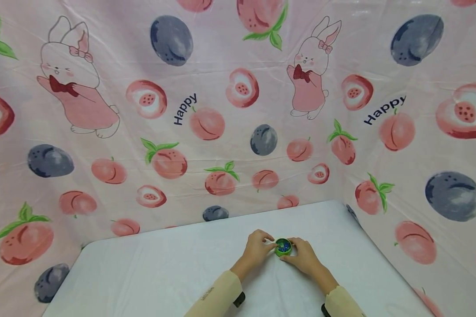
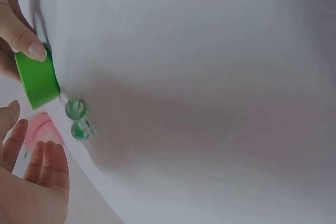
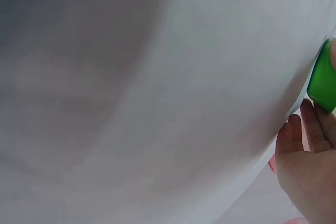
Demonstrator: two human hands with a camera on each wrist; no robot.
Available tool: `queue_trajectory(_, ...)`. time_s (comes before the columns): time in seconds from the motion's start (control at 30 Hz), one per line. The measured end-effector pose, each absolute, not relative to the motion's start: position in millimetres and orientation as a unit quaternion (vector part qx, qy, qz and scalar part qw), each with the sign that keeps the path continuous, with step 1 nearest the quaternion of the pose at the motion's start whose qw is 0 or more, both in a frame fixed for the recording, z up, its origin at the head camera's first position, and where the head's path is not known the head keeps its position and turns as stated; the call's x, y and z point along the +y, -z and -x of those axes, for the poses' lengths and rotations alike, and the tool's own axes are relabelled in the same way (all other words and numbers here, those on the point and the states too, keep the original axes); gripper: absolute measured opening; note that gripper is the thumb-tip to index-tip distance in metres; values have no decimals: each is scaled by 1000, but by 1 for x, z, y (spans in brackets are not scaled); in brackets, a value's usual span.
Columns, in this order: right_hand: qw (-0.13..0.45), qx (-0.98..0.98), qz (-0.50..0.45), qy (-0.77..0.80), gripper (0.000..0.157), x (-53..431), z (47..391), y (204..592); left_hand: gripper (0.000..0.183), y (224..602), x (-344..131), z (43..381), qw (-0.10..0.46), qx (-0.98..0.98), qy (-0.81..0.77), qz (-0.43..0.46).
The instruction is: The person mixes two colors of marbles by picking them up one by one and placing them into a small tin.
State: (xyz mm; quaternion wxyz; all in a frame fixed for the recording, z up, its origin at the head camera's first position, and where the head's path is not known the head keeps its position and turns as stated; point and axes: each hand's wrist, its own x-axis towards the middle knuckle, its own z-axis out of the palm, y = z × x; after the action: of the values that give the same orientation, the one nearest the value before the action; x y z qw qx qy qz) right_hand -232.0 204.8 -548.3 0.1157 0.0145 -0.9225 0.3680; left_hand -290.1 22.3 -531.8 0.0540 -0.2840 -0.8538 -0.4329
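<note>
My right hand (image 1: pixel 304 256) grips a small round green tub (image 1: pixel 278 253) on the white table, its thumb on the near side. Dark blue and green glassy pieces, seemingly marbles (image 1: pixel 284 248), lie inside the tub. My left hand (image 1: pixel 257 247) is at the tub's left rim with fingers loosely bent. Nothing shows between them, though some fingertips are cut off in the wrist view. In the left wrist view, two clear green marbles (image 2: pixel 76 109) rest on the cloth just beside the tub. The head view hides these behind my left hand.
A white cloth covers the table (image 1: pixel 162 273). Pink curtains (image 1: pixel 206 154) printed with fruit and rabbits rise behind the table and along its right side.
</note>
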Motion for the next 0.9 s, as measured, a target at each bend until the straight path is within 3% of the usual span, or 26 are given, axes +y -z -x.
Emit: queue_trajectory(0.9,90,-927,6,-365,58,202,230,545,13,546,-31,294,59,-851,440,279)
